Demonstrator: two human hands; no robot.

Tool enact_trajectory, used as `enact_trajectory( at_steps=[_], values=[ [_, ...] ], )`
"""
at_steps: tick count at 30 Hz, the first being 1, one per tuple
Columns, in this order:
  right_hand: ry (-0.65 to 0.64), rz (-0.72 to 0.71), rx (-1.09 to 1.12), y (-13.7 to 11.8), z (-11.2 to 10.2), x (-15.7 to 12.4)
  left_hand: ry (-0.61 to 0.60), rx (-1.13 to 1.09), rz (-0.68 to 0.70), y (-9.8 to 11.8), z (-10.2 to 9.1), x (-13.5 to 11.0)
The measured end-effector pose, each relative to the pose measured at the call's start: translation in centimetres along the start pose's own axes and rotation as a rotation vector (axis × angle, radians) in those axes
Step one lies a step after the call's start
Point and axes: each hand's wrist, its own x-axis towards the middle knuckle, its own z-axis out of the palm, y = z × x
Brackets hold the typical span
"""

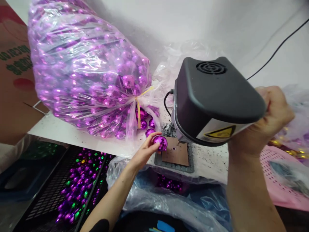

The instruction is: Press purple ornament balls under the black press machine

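My left hand [148, 149] pinches a shiny purple mirror-faceted ball [160, 143] between thumb and fingers. The ball is at the left edge of a brown square board [176, 153], which has a small dark hole and lies on a dark metal base plate [190, 167]. Over the board stands a machine with a black housing [217, 93], round vent and yellow warning label; a thin metal tip points down beneath it. My right hand [275, 109] is closed at the housing's right side; what its fingers wrap round is hidden. More purple balls [149, 132] lie loose behind my left hand.
A big clear bag [91, 71] of purple balls, tied with yellow ribbon, leans at left beside a cardboard box [14, 80]. Black crates [45, 193] hold small purple and green balls. Clear plastic [145, 199] drapes below the table edge. A pink basket [285, 180] stands right.
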Motion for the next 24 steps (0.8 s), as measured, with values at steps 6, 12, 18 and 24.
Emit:
enact_trajectory(
  at_steps=[6,12,18,24],
  values=[
    [-0.01,0.011,-0.01,-0.1,0.0,-0.2,0.059,0.629,0.232,-3.4,1.8,1.3],
    [0.005,-0.002,-0.018,0.0,0.1,-0.3,0.044,0.871,0.467,-5.2,3.2,1.7],
    [0.002,0.001,-0.018,-0.2,0.1,-0.4,0.07,1.022,0.423,-5.2,4.9,1.8],
    [0.006,-0.018,-0.008,-0.4,0.1,-0.3,0.073,0.978,0.355,-4.8,6.1,2.1]
  ],
)
